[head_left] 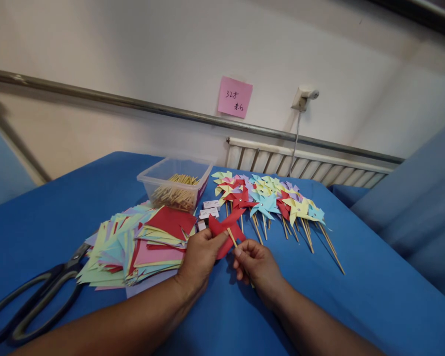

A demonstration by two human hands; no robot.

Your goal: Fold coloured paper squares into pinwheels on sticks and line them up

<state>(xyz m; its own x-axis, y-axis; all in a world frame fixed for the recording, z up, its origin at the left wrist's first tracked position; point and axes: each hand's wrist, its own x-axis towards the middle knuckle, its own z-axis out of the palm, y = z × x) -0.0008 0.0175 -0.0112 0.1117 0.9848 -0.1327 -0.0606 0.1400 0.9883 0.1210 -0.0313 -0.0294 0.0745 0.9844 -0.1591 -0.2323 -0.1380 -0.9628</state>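
A red paper pinwheel [233,223] is pinched in my left hand [203,254], its blades standing out past the thumb. My right hand [257,267] grips a thin wooden stick [232,238] whose upper end lies against the pinwheel's middle. The stick's lower end shows beneath my right fingers. Whether a pin joins stick and paper cannot be seen. Close by my left hand is a loose stack of coloured paper squares [133,249], with a red sheet [166,221] on top. Small white boxes [209,213] sit just behind the hands.
Finished pinwheels [265,200] on sticks lie heaped at the back right. A clear plastic box [143,176] of wooden sticks [178,192] stands behind the paper. Large dark-handled scissors [48,291] rest at left on the blue-covered table [341,316]. Behind are a radiator [267,157] and wall.
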